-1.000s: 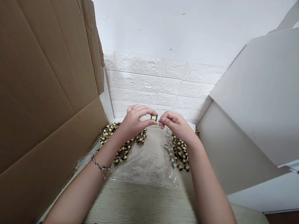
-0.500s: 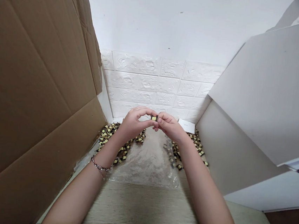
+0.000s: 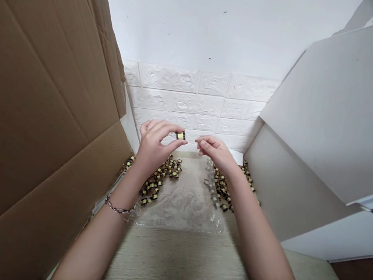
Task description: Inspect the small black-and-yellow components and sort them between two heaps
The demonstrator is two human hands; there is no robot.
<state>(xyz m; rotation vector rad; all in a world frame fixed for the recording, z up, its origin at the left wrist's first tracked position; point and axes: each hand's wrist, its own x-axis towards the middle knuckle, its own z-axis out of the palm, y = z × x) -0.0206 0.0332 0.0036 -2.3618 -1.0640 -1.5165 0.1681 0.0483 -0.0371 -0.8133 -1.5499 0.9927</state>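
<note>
Between the thumb and fingertips of my left hand (image 3: pixel 160 139) is a small transformer (image 3: pixel 180 136), yellow-taped around its middle with black ends and thin wires pointing left. It is held up above the work surface. My right hand (image 3: pixel 216 151) hovers a short way to the right, apart from the transformer, its fingers loosely bent and nothing visible in them. Below my left hand lies a heap of similar transformers (image 3: pixel 156 181). Another heap of them (image 3: pixel 223 189) lies under my right hand, partly hidden by it and the forearm.
A clear plastic bag (image 3: pixel 183 210) lies flat on the wooden table (image 3: pixel 178 258) between the heaps. A tall cardboard sheet (image 3: pixel 43 122) stands on the left, white panels (image 3: pixel 323 118) on the right. A white card (image 3: pixel 236 156) rests by the brick-patterned wall (image 3: pixel 185 82).
My hands have moved apart. The left one has shifted left and slightly up with the transformer, and the right one has let go of it.
</note>
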